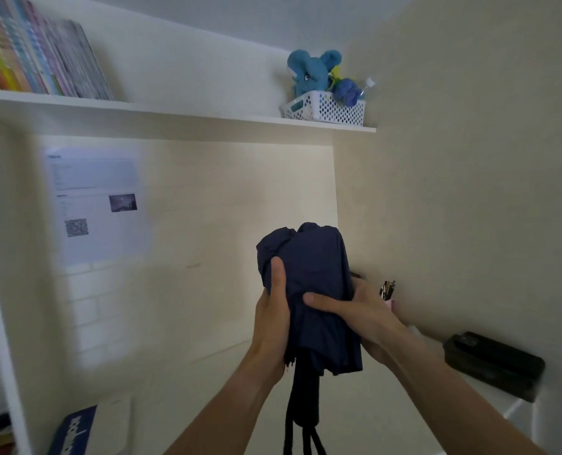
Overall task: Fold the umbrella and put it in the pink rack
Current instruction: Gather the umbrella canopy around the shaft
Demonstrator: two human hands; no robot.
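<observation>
- Head view, looking up at the wall, and both hands are on the navy umbrella, held upright in the air in front of the chest, handle end down.
- Left hand wraps the canopy from its side, thumb pressed flat along the cloth; its fingers are closed round the bundle, tips hidden behind.
- Right hand clamps from the other side, fingers laid across the folds, closed tight on the fabric.
- Canopy is collapsed but bunched, not neatly rolled: loose cloth bulges at the top, and I see no tie strap fastened.
- Risk one: ease either grip and those folds likely spring open again, undoing the wrap.
- Risk two: the dark wrist strap dangles free below; it could snag on something as the umbrella travels.
- Risk three: the pink rack is not clearly in sight. A pink pen holder sits just behind the right hand on the surface, near a black case — a blind swing could knock either.
- Risk four: a fat, unrolled bundle may simply not fit a rack slot.
</observation>
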